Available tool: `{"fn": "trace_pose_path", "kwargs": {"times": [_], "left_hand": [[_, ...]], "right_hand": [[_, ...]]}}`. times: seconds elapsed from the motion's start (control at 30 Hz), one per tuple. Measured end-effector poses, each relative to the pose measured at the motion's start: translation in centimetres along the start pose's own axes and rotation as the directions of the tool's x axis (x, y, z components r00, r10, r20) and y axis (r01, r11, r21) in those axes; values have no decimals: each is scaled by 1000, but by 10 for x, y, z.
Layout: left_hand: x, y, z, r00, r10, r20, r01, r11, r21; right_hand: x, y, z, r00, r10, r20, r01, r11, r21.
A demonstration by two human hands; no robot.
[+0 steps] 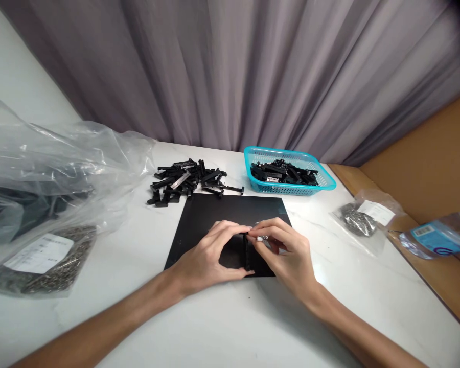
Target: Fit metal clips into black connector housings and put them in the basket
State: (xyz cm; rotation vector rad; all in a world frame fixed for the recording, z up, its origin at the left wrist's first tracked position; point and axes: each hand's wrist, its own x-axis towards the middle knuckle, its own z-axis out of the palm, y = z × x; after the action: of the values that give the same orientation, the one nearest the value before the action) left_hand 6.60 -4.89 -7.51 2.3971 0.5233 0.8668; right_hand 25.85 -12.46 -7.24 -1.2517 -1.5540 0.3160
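Note:
Both my hands meet over a black mat on the white table. My left hand is closed, pinching a narrow black plastic part that stands upright on the mat. My right hand is closed too, its fingertips pinching a small shiny metal piece against the top of that black part. Behind the mat lies a loose pile of black plastic parts. A turquoise basket at the back right holds more black parts.
A large crumpled clear plastic bag and a labelled bag of small metal pieces fill the left side. A smaller bag of metal pieces and a blue packet lie at the right, near a brown board. A grey curtain hangs behind.

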Motion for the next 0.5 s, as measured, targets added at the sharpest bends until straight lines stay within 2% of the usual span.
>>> {"fn": "trace_pose_path", "kwargs": {"times": [0.13,0.33,0.4,0.5], "left_hand": [[1,-3,1,1000,-9,-14,9,1000,-28],[0,-5,2,996,-35,-82,32,999,-42],[-1,-5,2,996,-45,-80,40,997,-60],[0,-6,2,995,-84,-56,78,992,-98]], "right_hand": [[-5,6,4,997,-68,-25,69,997,27],[-5,12,3,995,-72,71,63,991,118],[-2,11,-1,994,-50,101,37,991,129],[6,11,-8,984,51,170,-84,978,192]]}}
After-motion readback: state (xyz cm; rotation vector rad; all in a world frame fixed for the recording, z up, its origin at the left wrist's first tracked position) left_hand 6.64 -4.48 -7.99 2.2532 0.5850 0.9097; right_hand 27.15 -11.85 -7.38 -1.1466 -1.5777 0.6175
